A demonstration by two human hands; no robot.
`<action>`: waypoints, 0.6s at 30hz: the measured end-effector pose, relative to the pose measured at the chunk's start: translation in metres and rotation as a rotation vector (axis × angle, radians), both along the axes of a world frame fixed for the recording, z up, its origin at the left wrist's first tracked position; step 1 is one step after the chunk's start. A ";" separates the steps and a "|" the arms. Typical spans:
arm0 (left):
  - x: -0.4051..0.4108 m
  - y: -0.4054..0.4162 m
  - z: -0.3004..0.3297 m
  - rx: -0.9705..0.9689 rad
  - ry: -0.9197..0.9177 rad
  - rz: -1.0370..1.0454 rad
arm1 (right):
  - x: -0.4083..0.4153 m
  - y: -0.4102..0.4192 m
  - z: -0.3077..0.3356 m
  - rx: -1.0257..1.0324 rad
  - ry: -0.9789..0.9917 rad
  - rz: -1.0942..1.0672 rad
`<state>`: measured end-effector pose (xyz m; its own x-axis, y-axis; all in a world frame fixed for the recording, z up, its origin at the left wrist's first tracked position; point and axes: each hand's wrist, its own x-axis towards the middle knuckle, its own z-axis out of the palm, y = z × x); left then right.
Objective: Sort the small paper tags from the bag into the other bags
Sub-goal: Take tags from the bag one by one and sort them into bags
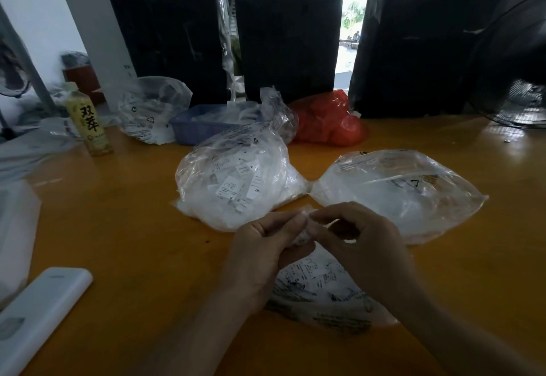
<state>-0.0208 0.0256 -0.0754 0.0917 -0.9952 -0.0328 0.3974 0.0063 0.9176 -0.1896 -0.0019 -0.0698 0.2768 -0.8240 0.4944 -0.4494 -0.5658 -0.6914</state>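
Head view, lower centre: I see my left hand (pixel 263 245) and right hand (pixel 363 245) both pinching small paper tags (pixel 304 238) above a flat clear bag (pixel 322 290); two fuller bags (pixel 236 183) lie mid-frame.

Orange table (pixel 133 228). At 6 o'clock, left hand (pixel 260 245) and right hand (pixel 363 239) together pinch small paper tags (pixel 304 228) above a flat printed bag (pixel 322 290). At 12 o'clock, full tag bag (pixel 236 180); at 2 o'clock, near-empty clear bag (pixel 399 186). Farther: blue tray (pixel 192 130), red bag (pixel 328 121), bottle (pixel 88 121). White device (pixel 38 313) at 8 o'clock.
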 end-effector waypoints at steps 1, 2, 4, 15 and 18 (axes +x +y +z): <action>0.000 0.002 0.002 -0.003 -0.061 0.008 | -0.001 -0.001 0.000 0.000 -0.003 -0.011; 0.000 0.004 0.004 -0.022 -0.175 0.025 | -0.002 -0.003 0.000 -0.002 -0.023 -0.021; 0.001 0.008 0.008 -0.122 -0.489 0.085 | -0.004 -0.005 0.002 -0.004 -0.096 -0.030; 0.089 -0.053 0.044 -0.227 -1.334 0.701 | -0.048 -0.052 0.009 -0.098 0.178 -0.372; 0.095 -0.076 0.027 -0.019 -1.635 0.522 | -0.065 -0.071 0.001 -0.092 0.374 -0.489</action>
